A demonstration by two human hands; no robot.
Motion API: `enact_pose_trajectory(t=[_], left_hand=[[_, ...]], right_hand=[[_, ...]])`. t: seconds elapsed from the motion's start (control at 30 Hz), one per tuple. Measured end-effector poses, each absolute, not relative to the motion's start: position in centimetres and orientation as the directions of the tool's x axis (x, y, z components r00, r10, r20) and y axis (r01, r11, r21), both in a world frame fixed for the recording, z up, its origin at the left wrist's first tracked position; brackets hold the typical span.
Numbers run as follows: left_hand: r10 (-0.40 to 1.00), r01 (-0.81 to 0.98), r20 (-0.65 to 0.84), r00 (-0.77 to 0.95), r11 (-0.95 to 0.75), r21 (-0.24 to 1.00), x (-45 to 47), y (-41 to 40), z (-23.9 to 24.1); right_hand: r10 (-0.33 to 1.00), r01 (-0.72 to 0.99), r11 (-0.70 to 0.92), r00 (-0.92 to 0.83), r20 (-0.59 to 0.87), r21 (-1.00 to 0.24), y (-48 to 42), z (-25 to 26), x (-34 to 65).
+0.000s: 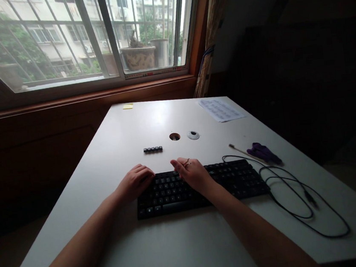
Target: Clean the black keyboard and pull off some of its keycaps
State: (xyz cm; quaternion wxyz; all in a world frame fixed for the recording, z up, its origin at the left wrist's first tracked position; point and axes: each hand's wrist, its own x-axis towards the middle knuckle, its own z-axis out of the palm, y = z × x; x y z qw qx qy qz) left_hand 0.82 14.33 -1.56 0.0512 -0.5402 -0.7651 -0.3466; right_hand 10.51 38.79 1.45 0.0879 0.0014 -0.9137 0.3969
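A black keyboard (235, 180) lies on the white table in front of me. My left hand (136, 180) rests on its upper left corner, with the fingers curled over the edge and the thumb hidden. Above the top row of keys, my right hand (193, 173) is closed, thumb on top. A thin brown wire-like piece (186, 162) shows between its fingers; most of it is hidden, so its kind is unclear. Beyond the keyboard, several black keycaps (153, 149) stand in a short row.
Right of the keyboard lie its coiled cable (303, 217), a thin brush (244, 152) and a purple cloth item (264, 153). Farther back are a round hole (175, 137), its grey cover (193, 135), printed paper (222, 109) and yellow sticky notes (128, 106). A barred window stands behind the table.
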Motion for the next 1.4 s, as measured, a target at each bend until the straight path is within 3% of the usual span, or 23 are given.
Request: enact_pose_trajectory(t=[0.2, 0.5, 0.97, 1.4], left_hand=[[0.796, 0.859, 0.443, -0.412, 0.178, 0.479, 0.8, 14.3, -1.6], [0.796, 0.863, 0.449, -0.406, 0.173, 0.475, 0.9, 14.3, -1.3], [0.795, 0.859, 0.448, -0.41, 0.17, 0.483, 0.9, 14.2, -1.4], [0.795, 0.862, 0.453, -0.404, 0.165, 0.479, 0.9, 14.3, -1.3]], right_hand=[[0.079, -0.048, 0.651, -0.988, 0.13, -0.758, 39.1, 1.2, 10.4], [-0.012, -0.168, 0.695, -0.975, 0.223, -0.699, 39.1, 1.1, 10.5], [0.14, -0.158, 0.597, -0.945, 0.297, -0.787, 40.2, 1.2, 10.2], [0.25, -0.078, 0.434, -0.947, 0.203, -0.897, 41.2, 0.4, 9.4]])
